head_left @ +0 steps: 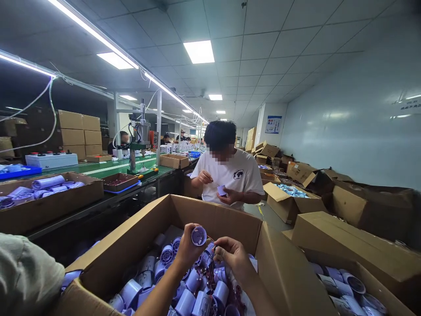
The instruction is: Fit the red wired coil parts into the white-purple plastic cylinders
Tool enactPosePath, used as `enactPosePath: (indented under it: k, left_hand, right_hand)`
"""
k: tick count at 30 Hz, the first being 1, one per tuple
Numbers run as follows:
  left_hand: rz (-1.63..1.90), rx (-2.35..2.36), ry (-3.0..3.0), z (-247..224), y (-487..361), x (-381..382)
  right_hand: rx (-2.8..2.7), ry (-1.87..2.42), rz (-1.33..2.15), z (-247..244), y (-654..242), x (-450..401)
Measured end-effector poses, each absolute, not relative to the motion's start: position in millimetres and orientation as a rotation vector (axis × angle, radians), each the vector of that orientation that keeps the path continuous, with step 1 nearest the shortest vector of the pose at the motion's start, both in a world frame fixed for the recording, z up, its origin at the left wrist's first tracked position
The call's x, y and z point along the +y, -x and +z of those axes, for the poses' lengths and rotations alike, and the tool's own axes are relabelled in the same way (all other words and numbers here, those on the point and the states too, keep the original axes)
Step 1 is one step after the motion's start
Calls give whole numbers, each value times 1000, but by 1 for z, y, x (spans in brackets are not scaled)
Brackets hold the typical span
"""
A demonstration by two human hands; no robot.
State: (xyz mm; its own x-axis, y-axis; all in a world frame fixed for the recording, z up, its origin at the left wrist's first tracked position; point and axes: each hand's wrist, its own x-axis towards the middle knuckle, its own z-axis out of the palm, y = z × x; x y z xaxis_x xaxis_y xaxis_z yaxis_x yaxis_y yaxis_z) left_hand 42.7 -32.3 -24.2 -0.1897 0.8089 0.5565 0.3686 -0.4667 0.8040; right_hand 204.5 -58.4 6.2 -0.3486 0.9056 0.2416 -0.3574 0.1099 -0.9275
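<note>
Above an open corrugated box (286, 267), lower centre, left hand (190, 245) curls round a smooth lilac cylindrical cup (198, 236), round mouth showing; right hand (230, 254) pinches something small and dark beside it. Below: jumbled glossy cylinders (184, 302), thin reddish wires (237, 295).

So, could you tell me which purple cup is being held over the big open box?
The purple cup in the left hand, its open end facing the camera; those below it lie in the big open box.
</note>
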Motion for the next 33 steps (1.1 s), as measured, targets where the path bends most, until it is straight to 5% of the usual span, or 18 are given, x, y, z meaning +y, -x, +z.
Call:
enactPosePath:
  k: [9, 33]
  left_hand:
    - [1756, 1203, -2143, -34, -43, -34]
    - [1733, 1320, -2170, -28, -45, -35]
  right_hand:
    - [-1314, 620, 1451, 5, -207, -57]
    - [-1481, 772, 1342, -1, -209, -52]
